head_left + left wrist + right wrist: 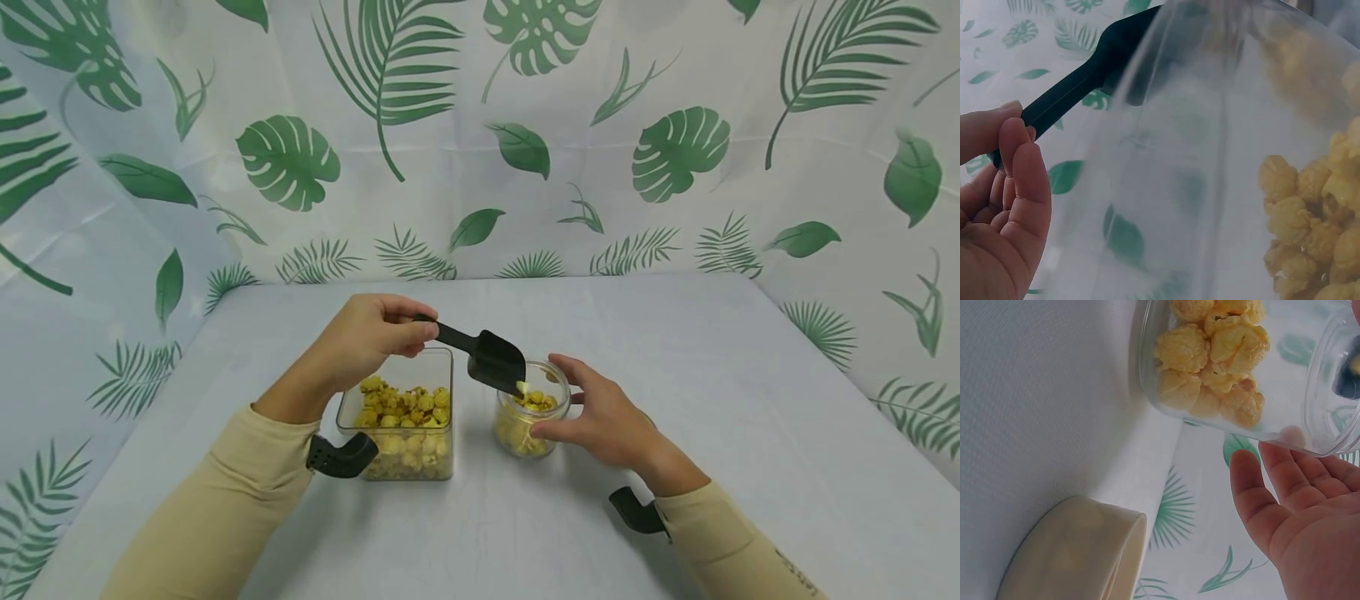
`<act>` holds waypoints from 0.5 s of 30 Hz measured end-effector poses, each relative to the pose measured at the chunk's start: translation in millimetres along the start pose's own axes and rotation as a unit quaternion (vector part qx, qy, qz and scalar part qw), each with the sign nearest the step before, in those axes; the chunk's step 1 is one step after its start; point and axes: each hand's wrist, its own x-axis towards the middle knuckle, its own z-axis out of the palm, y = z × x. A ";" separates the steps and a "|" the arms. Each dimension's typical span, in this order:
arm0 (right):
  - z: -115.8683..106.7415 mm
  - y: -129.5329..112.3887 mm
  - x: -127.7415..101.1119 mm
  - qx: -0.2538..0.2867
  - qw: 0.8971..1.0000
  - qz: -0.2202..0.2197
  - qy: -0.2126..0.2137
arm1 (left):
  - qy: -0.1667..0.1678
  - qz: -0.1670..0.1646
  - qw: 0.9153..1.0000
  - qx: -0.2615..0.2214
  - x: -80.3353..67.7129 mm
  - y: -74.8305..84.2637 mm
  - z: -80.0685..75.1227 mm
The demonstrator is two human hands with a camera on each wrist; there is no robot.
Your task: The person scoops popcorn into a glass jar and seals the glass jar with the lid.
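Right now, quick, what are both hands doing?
Left hand: pinching the black scoop by its handle.
Right hand: open, fingers against the small glass jar, steadying it.

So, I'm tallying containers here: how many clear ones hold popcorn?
2. A square plastic container stands by the left hand; a round glass jar stands to its right, against the right hand.

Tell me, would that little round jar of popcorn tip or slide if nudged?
The jar looks short and wide, so probably slides rather than tips. Popcorn filling suggests it's light. Its clear wall seems smooth, maybe slippery; the right hand steadies it.
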 end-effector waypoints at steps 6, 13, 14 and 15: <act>-1.8 -0.7 -0.9 0.003 1.000 -0.006 0.000 | 0.004 -0.002 1.000 -0.010 -0.1 -0.6 0.1; -1.5 -1.8 -1.1 0.002 1.000 -0.004 -0.001 | 0.000 -0.002 1.000 -0.012 -0.9 -2.0 -3.6; -1.3 -1.8 -1.0 0.001 1.000 -0.003 -0.001 | -0.001 -0.002 1.000 -0.017 -1.2 -2.6 -5.2; -1.1 -1.7 -0.9 0.000 1.000 -0.004 -0.001 | -0.001 -0.003 1.000 -0.021 -1.6 -3.5 -7.2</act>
